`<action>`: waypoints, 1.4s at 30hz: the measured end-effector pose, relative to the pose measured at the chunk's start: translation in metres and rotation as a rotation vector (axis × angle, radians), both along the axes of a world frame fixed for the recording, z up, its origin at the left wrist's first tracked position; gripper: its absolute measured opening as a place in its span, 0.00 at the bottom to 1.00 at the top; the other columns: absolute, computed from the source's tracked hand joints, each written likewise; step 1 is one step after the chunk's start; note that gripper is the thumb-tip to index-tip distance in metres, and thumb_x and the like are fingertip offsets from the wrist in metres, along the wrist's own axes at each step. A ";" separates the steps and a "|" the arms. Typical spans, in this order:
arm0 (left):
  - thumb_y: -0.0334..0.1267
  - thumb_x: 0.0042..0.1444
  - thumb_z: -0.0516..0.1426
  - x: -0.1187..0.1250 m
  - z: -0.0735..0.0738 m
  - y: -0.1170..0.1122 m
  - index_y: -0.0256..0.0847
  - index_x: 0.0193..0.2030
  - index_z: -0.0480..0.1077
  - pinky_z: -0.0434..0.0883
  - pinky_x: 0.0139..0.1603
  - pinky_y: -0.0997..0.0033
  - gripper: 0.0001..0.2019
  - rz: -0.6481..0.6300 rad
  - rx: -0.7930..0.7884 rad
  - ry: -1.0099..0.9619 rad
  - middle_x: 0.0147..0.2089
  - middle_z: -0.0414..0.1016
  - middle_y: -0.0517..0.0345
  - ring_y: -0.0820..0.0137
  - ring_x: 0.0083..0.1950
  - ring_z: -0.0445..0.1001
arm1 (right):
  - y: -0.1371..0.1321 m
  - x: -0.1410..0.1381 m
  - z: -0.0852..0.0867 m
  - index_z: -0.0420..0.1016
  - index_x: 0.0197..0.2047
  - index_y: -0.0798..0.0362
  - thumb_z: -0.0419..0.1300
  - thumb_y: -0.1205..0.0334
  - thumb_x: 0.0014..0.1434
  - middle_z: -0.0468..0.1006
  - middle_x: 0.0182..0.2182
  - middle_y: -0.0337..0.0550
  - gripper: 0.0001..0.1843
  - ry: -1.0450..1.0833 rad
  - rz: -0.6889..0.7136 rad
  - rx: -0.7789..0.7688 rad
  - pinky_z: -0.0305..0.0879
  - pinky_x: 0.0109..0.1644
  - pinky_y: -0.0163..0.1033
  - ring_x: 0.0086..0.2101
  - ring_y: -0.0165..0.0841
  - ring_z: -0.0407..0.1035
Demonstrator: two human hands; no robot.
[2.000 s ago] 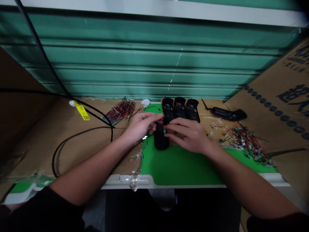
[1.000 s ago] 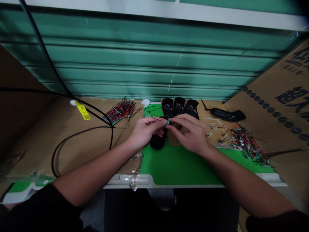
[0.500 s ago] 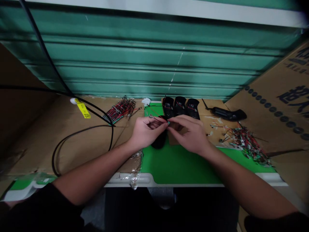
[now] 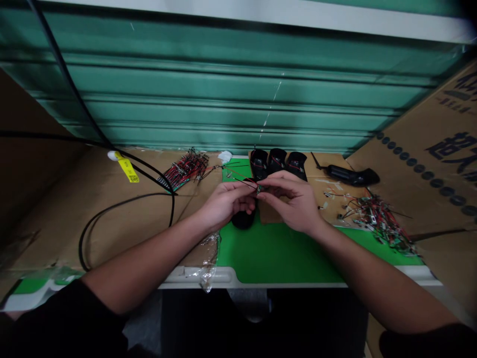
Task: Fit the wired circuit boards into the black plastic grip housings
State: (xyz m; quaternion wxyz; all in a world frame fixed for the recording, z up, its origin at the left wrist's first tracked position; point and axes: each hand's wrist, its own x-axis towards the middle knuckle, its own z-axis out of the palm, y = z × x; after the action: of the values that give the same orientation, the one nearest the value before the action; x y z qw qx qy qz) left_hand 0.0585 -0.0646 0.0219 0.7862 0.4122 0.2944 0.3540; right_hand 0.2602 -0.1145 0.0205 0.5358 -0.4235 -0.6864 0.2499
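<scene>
Between my two hands is a small green circuit board [image 4: 259,189] with thin red and black wires [image 4: 242,178] running off to the left. My right hand [image 4: 292,199] pinches the board between thumb and forefinger. My left hand [image 4: 233,201] is closed at the wires close to the board, its fingertips nearly touching those of the right. Under the left hand lies a black rounded piece [image 4: 243,220] on the green mat [image 4: 286,253], partly hidden. Just behind the hands stand three black curved housings [image 4: 278,161] with red wires on them.
A bundle of wired boards [image 4: 186,169] rests on cardboard at left, near a black cable [image 4: 173,209] with a yellow tag [image 4: 127,168]. Rightward are a black handheld device [image 4: 350,175] and a tangled pile of wired boards [image 4: 385,223]. Clear plastic film [image 4: 208,263] hangs over the front edge.
The small board has turned in my fingers, showing more of its face. My left thumb has pulled back from it, and the left fingers have curled under.
</scene>
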 end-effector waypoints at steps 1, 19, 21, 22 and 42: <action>0.45 0.45 0.78 0.000 0.000 0.000 0.35 0.37 0.82 0.72 0.28 0.72 0.19 0.002 -0.007 -0.007 0.32 0.82 0.54 0.70 0.27 0.78 | 0.000 0.000 0.000 0.88 0.52 0.45 0.73 0.59 0.67 0.82 0.46 0.46 0.11 0.002 0.002 -0.005 0.77 0.38 0.39 0.40 0.35 0.79; 0.53 0.61 0.64 -0.005 -0.001 0.005 0.39 0.39 0.80 0.66 0.29 0.68 0.17 0.206 0.593 0.562 0.29 0.77 0.55 0.69 0.26 0.70 | 0.003 0.014 0.006 0.87 0.50 0.48 0.73 0.61 0.66 0.85 0.42 0.45 0.09 -0.254 -0.044 0.144 0.74 0.36 0.40 0.33 0.33 0.76; 0.51 0.61 0.65 -0.006 -0.002 0.005 0.40 0.44 0.78 0.70 0.36 0.65 0.16 0.323 0.777 0.803 0.39 0.81 0.52 0.66 0.33 0.75 | 0.008 0.017 0.003 0.88 0.49 0.48 0.75 0.60 0.64 0.86 0.39 0.44 0.10 -0.207 -0.060 0.072 0.72 0.32 0.38 0.30 0.32 0.75; 0.51 0.60 0.66 -0.006 -0.003 0.004 0.40 0.48 0.77 0.71 0.40 0.63 0.18 0.337 0.824 0.921 0.44 0.82 0.50 0.63 0.38 0.77 | 0.010 0.018 0.001 0.88 0.49 0.48 0.76 0.59 0.63 0.87 0.38 0.43 0.11 -0.171 -0.066 0.029 0.72 0.31 0.38 0.30 0.31 0.76; 0.42 0.48 0.69 0.006 -0.017 0.009 0.40 0.37 0.75 0.63 0.32 0.70 0.13 0.214 0.215 0.426 0.29 0.73 0.62 0.68 0.30 0.69 | 0.011 0.016 -0.003 0.89 0.44 0.50 0.80 0.50 0.57 0.89 0.35 0.45 0.17 0.051 0.015 -0.193 0.81 0.34 0.39 0.32 0.36 0.83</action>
State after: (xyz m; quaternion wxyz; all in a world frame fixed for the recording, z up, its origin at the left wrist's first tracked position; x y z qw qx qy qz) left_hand 0.0641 -0.0553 0.0053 0.6162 0.5250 0.4561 0.3697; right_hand 0.2764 -0.1036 0.0175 0.5081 -0.4613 -0.6485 0.3294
